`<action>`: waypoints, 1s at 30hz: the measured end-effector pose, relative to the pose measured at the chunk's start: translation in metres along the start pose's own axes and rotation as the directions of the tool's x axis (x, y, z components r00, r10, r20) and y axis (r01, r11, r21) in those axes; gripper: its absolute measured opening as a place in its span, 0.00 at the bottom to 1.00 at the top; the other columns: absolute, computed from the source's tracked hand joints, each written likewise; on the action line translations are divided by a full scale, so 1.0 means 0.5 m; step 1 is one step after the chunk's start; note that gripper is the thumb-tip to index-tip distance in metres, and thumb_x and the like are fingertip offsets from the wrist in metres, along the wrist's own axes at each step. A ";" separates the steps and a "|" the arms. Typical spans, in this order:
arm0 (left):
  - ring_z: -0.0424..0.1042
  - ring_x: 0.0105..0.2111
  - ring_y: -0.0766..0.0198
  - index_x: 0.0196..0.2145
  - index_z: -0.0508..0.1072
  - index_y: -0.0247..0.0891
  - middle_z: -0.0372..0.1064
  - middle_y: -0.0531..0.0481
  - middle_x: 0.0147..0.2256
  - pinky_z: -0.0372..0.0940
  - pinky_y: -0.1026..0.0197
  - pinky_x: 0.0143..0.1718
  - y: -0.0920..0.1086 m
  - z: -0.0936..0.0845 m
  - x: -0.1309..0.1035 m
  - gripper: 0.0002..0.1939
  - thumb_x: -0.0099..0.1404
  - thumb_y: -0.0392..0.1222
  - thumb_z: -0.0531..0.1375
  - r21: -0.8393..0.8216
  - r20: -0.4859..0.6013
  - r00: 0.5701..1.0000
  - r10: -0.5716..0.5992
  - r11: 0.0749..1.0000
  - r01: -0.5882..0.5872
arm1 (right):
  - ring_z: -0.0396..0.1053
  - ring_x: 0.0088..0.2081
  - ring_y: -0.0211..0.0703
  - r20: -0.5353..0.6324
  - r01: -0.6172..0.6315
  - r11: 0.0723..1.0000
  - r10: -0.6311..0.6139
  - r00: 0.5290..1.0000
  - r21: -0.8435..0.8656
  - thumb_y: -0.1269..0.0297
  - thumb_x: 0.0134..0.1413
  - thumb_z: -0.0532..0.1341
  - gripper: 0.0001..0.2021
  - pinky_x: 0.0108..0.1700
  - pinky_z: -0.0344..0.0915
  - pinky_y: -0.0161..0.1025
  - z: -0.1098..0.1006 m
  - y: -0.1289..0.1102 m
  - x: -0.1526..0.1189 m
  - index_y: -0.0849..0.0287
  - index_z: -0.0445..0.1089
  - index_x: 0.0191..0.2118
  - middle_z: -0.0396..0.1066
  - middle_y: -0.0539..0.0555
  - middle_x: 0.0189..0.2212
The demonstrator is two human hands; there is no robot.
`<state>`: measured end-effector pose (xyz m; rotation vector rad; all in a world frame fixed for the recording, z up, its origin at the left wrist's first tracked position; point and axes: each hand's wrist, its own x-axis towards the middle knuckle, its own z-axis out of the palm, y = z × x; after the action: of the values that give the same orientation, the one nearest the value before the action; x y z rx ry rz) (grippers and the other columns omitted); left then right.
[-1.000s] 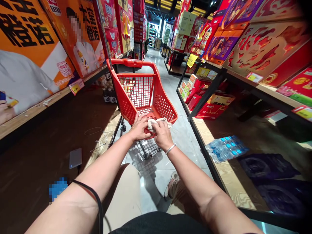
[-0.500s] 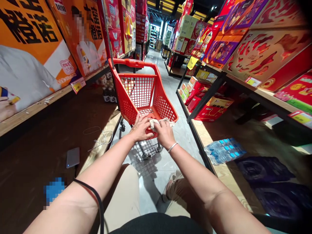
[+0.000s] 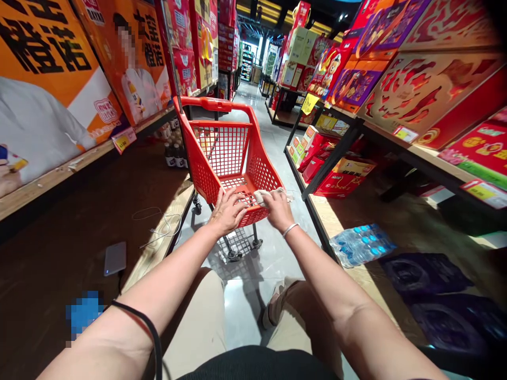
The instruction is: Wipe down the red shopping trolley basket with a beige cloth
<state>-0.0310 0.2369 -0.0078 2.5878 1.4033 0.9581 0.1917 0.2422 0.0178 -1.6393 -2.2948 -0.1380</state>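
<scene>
A red plastic shopping cart (image 3: 229, 148) stands in the aisle in front of me. On the left part of its near rim rests my left hand (image 3: 228, 212), palm down with the fingers apart, holding nothing. My right hand (image 3: 279, 208) has its fingers closed on a whitish cloth (image 3: 262, 197) at the near right corner of the basket. The cloth lies over the rim and partly shows on both sides of the fingers. A light bracelet is round my right wrist.
Boxed goods fill the shelves on both sides. A phone-like device (image 3: 115, 258) and a pale cable (image 3: 168, 224) lie on the lower left shelf. Packed water bottles (image 3: 361, 245) lie on the lower right shelf. Dark bottles (image 3: 175, 155) stand beside the cart.
My right hand has moved right along the rim with the cloth, and my left hand slightly left. The hands are now farther apart, and more of the near rim shows between them.
</scene>
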 end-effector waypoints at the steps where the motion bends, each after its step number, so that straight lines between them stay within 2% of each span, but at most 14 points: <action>1: 0.54 0.66 0.46 0.43 0.78 0.44 0.71 0.46 0.54 0.32 0.29 0.71 0.003 0.004 -0.003 0.15 0.71 0.45 0.52 0.002 -0.017 1.000 -0.018 1.000 0.018 | 0.58 0.53 0.54 -0.005 0.041 0.999 -0.041 0.999 0.009 0.74 0.61 0.54 0.26 0.55 0.61 0.48 0.002 -0.024 -0.007 0.50 0.68 0.62 0.68 0.58 0.53; 4: 0.56 0.65 0.46 0.41 0.78 0.43 0.72 0.46 0.52 0.33 0.29 0.71 -0.003 0.004 -0.013 0.16 0.71 0.45 0.51 0.001 -0.032 0.998 -0.052 0.999 0.052 | 0.58 0.53 0.53 0.014 0.143 0.990 -0.143 0.990 0.021 0.73 0.59 0.57 0.27 0.54 0.61 0.46 0.003 -0.056 -0.015 0.48 0.67 0.63 0.68 0.57 0.53; 6: 0.56 0.64 0.46 0.37 0.78 0.43 0.73 0.46 0.50 0.34 0.30 0.71 -0.016 -0.003 -0.015 0.16 0.71 0.49 0.52 -0.006 -0.015 0.999 -0.035 0.999 0.035 | 0.59 0.53 0.52 0.045 0.144 0.990 -0.144 0.989 0.012 0.72 0.60 0.57 0.24 0.52 0.61 0.44 -0.002 -0.037 -0.005 0.47 0.69 0.60 0.69 0.55 0.51; 8: 0.57 0.64 0.46 0.34 0.77 0.42 0.73 0.45 0.49 0.33 0.31 0.71 -0.030 -0.011 -0.013 0.15 0.69 0.52 0.55 -0.015 0.009 1.000 -0.011 1.000 0.011 | 0.60 0.54 0.51 0.060 0.084 0.996 -0.083 0.995 -0.011 0.71 0.62 0.57 0.21 0.50 0.61 0.44 -0.008 0.004 0.012 0.46 0.71 0.57 0.70 0.55 0.51; 10: 0.56 0.64 0.43 0.33 0.77 0.42 0.73 0.44 0.48 0.33 0.30 0.71 -0.038 -0.015 -0.008 0.13 0.65 0.52 0.60 -0.024 0.034 0.999 0.000 1.000 0.001 | 0.59 0.56 0.51 0.059 0.034 0.999 -0.032 0.998 -0.032 0.71 0.63 0.56 0.20 0.49 0.61 0.44 -0.012 0.044 0.029 0.45 0.72 0.56 0.69 0.55 0.53; 12: 0.56 0.64 0.41 0.32 0.77 0.41 0.73 0.43 0.48 0.33 0.29 0.71 -0.041 -0.014 -0.002 0.11 0.59 0.51 0.65 -0.028 0.050 0.999 -0.010 1.000 0.011 | 0.59 0.57 0.50 0.063 0.036 0.998 -0.034 0.997 -0.041 0.72 0.63 0.55 0.20 0.49 0.60 0.43 -0.015 0.070 0.039 0.46 0.72 0.56 0.69 0.55 0.54; 16: 0.56 0.65 0.39 0.33 0.77 0.42 0.72 0.43 0.50 0.32 0.28 0.71 -0.044 -0.007 0.010 0.09 0.54 0.45 0.69 0.002 0.073 0.996 -0.042 0.999 0.042 | 0.61 0.51 0.49 0.083 0.093 0.995 -0.090 0.992 -0.029 0.71 0.65 0.54 0.17 0.51 0.60 0.41 -0.017 0.075 0.041 0.51 0.74 0.53 0.70 0.56 0.49; 19: 0.55 0.65 0.40 0.33 0.78 0.43 0.71 0.44 0.53 0.33 0.28 0.71 -0.052 -0.012 0.016 0.10 0.54 0.47 0.70 0.007 0.094 0.995 -0.035 0.999 0.034 | 0.61 0.50 0.50 0.072 0.086 0.996 -0.084 0.994 -0.016 0.72 0.64 0.55 0.18 0.52 0.60 0.43 -0.006 0.064 0.029 0.52 0.73 0.54 0.70 0.58 0.48; 22: 0.52 0.67 0.40 0.35 0.80 0.43 0.68 0.45 0.58 0.38 0.30 0.70 -0.064 -0.023 0.018 0.13 0.61 0.54 0.64 -0.023 0.096 0.995 -0.035 0.999 0.037 | 0.59 0.53 0.52 -0.020 0.040 0.998 -0.040 0.999 0.037 0.75 0.61 0.55 0.21 0.57 0.59 0.46 0.020 0.050 0.011 0.53 0.72 0.56 0.69 0.59 0.52; 25: 0.47 0.70 0.41 0.41 0.81 0.44 0.64 0.45 0.60 0.44 0.30 0.69 -0.077 -0.029 0.018 0.19 0.69 0.55 0.54 -0.024 0.090 0.995 -0.046 0.999 0.048 | 0.55 0.59 0.52 -0.167 0.010 0.996 0.005 0.986 0.092 0.78 0.59 0.53 0.26 0.64 0.54 0.50 0.056 0.032 -0.007 0.54 0.69 0.60 0.65 0.58 0.58; 27: 0.46 0.70 0.41 0.43 0.81 0.43 0.66 0.44 0.58 0.45 0.30 0.69 -0.088 -0.027 0.018 0.20 0.71 0.52 0.51 -0.017 0.087 0.994 -0.058 0.998 0.060 | 0.52 0.62 0.51 -0.231 0.013 0.995 0.011 0.973 0.103 0.79 0.58 0.52 0.28 0.67 0.51 0.52 0.080 0.019 -0.019 0.54 0.67 0.62 0.62 0.57 0.61; 30: 0.47 0.69 0.44 0.41 0.81 0.42 0.72 0.44 0.50 0.48 0.35 0.70 -0.105 -0.022 0.019 0.19 0.70 0.51 0.51 -0.037 0.048 0.997 -0.059 0.997 0.061 | 0.46 0.66 0.50 -0.289 0.033 0.994 -0.002 0.957 0.103 0.79 0.60 0.50 0.29 0.69 0.49 0.55 0.119 0.004 -0.036 0.51 0.66 0.64 0.59 0.56 0.64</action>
<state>-0.0721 0.2723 -0.0110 2.5086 1.4269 0.9011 0.1872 0.2419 -0.0441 -1.4403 -2.0597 -0.2379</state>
